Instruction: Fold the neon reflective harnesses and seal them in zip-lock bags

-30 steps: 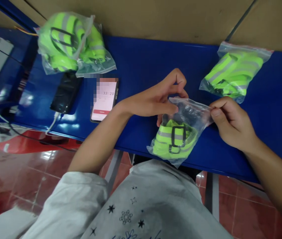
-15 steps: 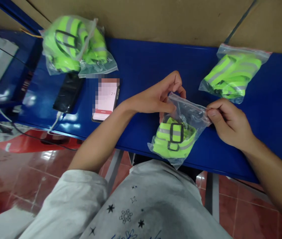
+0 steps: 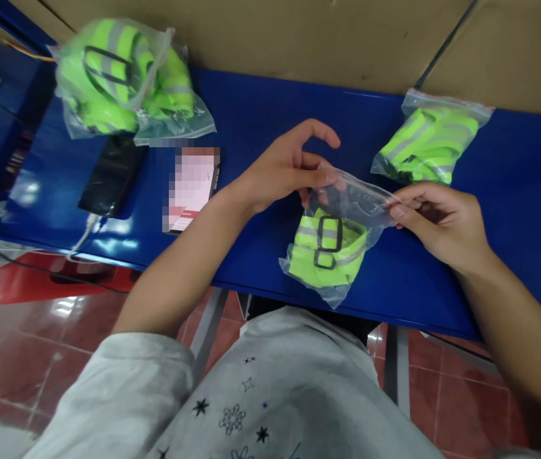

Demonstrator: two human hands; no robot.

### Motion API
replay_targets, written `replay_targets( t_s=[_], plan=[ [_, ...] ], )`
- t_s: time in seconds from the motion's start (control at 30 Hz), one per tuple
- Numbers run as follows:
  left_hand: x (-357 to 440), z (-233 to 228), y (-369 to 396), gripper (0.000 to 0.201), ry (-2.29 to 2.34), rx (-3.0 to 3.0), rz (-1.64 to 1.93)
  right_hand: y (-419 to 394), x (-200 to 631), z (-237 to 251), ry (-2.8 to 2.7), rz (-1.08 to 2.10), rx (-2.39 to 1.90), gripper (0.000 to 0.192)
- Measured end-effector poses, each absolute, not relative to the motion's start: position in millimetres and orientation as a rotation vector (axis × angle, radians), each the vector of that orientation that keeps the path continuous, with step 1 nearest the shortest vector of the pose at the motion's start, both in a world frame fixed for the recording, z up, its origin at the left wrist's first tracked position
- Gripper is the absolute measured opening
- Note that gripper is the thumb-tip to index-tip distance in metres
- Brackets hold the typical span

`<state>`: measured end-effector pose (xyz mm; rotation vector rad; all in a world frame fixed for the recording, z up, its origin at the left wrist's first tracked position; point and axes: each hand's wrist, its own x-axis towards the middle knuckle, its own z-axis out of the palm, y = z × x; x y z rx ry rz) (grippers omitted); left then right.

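Both hands' fingers [image 3: 397, 210] pinch the clear bag [image 3: 341, 239] — forefinger lifted.

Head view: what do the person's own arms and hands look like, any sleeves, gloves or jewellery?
Both hands are bare: no gloves, rings or watch show on the left hand or the right hand. Both forearms are uncovered up to the frame edge or sleeve. A short light grey sleeve covers the left upper arm, part of a grey shirt printed with small dark stars and flowers.
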<state>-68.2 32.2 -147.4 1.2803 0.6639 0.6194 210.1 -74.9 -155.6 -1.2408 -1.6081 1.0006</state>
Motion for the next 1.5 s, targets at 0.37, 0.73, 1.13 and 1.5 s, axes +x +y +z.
replay_targets(
  t_s=[0.37, 0.73, 1.13, 1.5],
  plan=[
    [-36.8, -156.6, -0.8, 0.034, 0.678, 0.752, 0.674, -73.8, 218.6, -131.6, -1.566, 1.006, -1.203, 0.025],
    [-43.3, -155.4, 2.3, 0.068, 0.591, 0.935, 0.577, -77.6, 226.3, -128.0, -1.911, 1.03, -1.214, 0.026],
    [-50.5, -148.2, 0.1, 0.082, 0.494, 1.09, 0.484, -78.3, 235.5, -112.3, -1.829, 0.963, -1.408, 0.023],
    [-50.0, -143.7, -2.0, 0.084, 0.484, 1.125, 0.444, -77.3, 229.3, -115.0, -1.896, 1.283, -1.412, 0.034]
  ],
)
